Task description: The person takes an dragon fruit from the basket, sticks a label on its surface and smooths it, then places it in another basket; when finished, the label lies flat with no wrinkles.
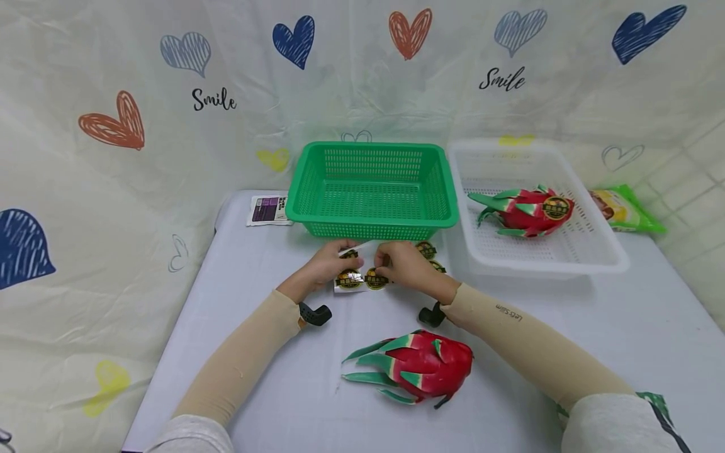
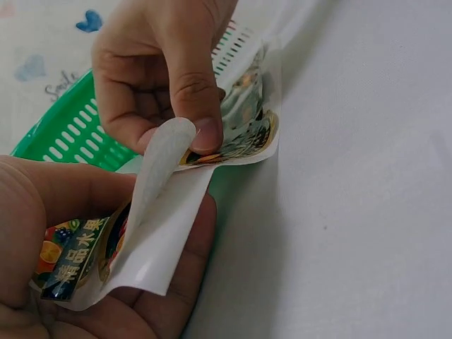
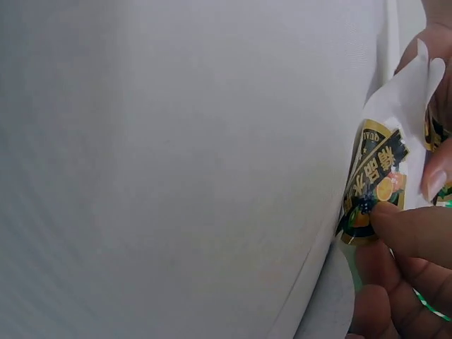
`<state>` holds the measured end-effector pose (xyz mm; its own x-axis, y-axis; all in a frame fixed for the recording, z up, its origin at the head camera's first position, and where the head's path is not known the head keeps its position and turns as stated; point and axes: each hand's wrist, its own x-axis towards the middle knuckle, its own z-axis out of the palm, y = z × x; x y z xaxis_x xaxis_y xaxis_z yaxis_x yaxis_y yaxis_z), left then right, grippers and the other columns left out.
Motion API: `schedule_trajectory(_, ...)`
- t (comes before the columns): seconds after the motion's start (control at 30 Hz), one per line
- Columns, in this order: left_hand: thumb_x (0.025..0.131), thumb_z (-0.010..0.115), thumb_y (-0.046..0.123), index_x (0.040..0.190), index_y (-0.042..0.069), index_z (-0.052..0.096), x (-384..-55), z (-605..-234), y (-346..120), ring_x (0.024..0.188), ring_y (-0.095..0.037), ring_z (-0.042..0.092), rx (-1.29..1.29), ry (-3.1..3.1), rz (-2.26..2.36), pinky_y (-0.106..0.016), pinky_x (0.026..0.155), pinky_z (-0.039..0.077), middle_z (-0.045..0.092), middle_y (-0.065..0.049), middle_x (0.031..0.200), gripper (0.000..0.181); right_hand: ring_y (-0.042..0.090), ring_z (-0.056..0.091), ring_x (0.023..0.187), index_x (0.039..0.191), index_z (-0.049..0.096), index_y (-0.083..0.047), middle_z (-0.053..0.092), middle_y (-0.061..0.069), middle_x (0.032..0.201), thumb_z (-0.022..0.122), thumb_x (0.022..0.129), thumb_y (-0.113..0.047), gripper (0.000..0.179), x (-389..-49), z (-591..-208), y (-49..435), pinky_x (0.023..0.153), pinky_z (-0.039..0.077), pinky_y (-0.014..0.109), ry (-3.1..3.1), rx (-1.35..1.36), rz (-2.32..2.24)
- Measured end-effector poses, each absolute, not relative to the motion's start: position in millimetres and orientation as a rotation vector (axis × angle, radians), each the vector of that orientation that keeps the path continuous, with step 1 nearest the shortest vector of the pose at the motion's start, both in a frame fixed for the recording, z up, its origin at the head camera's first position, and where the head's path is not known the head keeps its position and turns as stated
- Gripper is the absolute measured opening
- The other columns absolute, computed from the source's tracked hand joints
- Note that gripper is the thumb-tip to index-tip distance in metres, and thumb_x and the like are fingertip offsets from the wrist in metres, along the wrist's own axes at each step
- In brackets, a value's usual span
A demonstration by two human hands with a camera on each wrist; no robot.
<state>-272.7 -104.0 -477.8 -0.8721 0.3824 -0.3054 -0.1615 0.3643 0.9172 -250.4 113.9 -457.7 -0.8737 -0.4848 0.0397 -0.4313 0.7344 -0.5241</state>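
Note:
Both hands hold a white sheet of round black-and-gold fruit stickers (image 1: 349,280) above the table, in front of the green basket. My left hand (image 1: 326,266) grips its left part, thumb above and fingers beneath. A rounded white flap (image 2: 161,157) stands curled up from the sheet between the hands. My right hand (image 1: 409,267) pinches the sheet farther right; in the right wrist view its thumb (image 3: 413,229) presses on a printed sticker (image 3: 374,173). Nearer the person lies a red dragon fruit (image 1: 433,366) with green leaf tips, no sticker visible on its upper side.
A green plastic basket (image 1: 372,224) stands behind the hands. At right, a white basket (image 1: 538,267) holds another dragon fruit (image 1: 523,217) bearing a round sticker. A purple-and-white packet (image 1: 269,210) lies left of the green basket, and a green-yellow bag (image 1: 625,211) lies beyond the white one.

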Motion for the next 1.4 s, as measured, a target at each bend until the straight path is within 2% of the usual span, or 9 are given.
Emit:
schedule_trajectory(0.17,0.099,0.071,0.017,0.132,0.004,0.059,-273,-479,-104,0.096,-0.018,0.064,0.196,2.161,1.528,-0.025,0.081,0.054,0.066,-0.014,0.12,0.038,0.013,0.066,0.077,0.094,0.069,-0.009,0.072,0.004,0.085,0.081,0.09,-0.009,0.013,-251,-456,115,0.07,0.053,0.03,2.78,-0.727,-0.861)
schedule_trajectory(0.37,0.099,0.071,0.018,0.133,0.004,0.058,-273,-481,-104,0.1,-0.019,0.064,0.202,2.181,1.519,-0.026,0.083,0.054,0.065,-0.015,0.123,0.039,0.011,0.066,0.075,0.089,0.073,-0.01,0.073,0.003,0.081,0.079,0.089,-0.006,0.007,-251,-455,115,0.073,0.053,0.032,2.756,-0.772,-0.862)
schedule_trajectory(0.57,0.097,0.073,0.02,0.133,0.004,0.06,-272,-480,-105,0.103,-0.02,0.064,0.217,2.254,1.493,-0.028,0.086,0.053,0.067,-0.016,0.124,0.041,0.012,0.066,0.081,0.088,0.074,-0.012,0.074,0.003,0.087,0.078,0.091,-0.01,0.006,-249,-454,116,0.076,0.055,0.032,2.778,-0.797,-0.836)
schedule_trajectory(0.67,0.095,0.076,0.021,0.133,0.005,0.061,-272,-480,-106,0.108,-0.023,0.064,0.205,2.291,1.474,-0.034,0.094,0.053,0.066,-0.016,0.126,0.044,0.011,0.064,0.078,0.089,0.075,-0.012,0.074,0.002,0.087,0.078,0.092,-0.011,0.005,-247,-451,117,0.074,0.053,0.03,2.773,-0.793,-0.827)
schedule_trajectory(0.83,0.092,0.08,0.024,0.136,0.006,0.061,-273,-481,-106,0.124,-0.028,0.057,0.193,2.349,1.44,-0.046,0.112,0.045,0.061,-0.015,0.136,0.051,0.009,0.061,0.073,0.09,0.076,-0.01,0.076,0.002,0.084,0.077,0.094,-0.012,0.005,-243,-445,120,0.069,0.05,0.027,2.746,-0.801,-0.854)
schedule_trajectory(1.1,0.088,0.084,0.023,0.131,0.006,0.064,-271,-480,-106,0.141,-0.033,0.05,0.223,2.478,1.423,-0.052,0.122,0.037,0.06,-0.015,0.142,0.051,0.008,0.061,0.074,0.091,0.073,-0.012,0.073,0.002,0.086,0.076,0.095,-0.012,0.005,-235,-436,130,0.068,0.049,0.026,2.697,-0.813,-0.906)
schedule_trajectory(1.23,0.087,0.084,0.026,0.131,0.008,0.064,-270,-479,-106,0.14,-0.034,0.052,0.254,2.601,1.376,-0.052,0.119,0.04,0.061,-0.015,0.142,0.051,0.009,0.056,0.072,0.092,0.069,-0.012,0.07,0.001,0.084,0.075,0.096,-0.013,0.007,-231,-431,136,0.067,0.047,0.026,2.649,-0.829,-0.907)
schedule_trajectory(1.4,0.087,0.084,0.029,0.132,0.009,0.06,-268,-477,-105,0.132,-0.035,0.06,0.275,2.723,1.317,-0.05,0.11,0.05,0.064,-0.016,0.137,0.055,0.008,0.052,0.072,0.096,0.066,-0.011,0.067,0.0,0.083,0.071,0.099,-0.015,0.007,-224,-429,146,0.068,0.045,0.025,2.595,-0.842,-0.854)
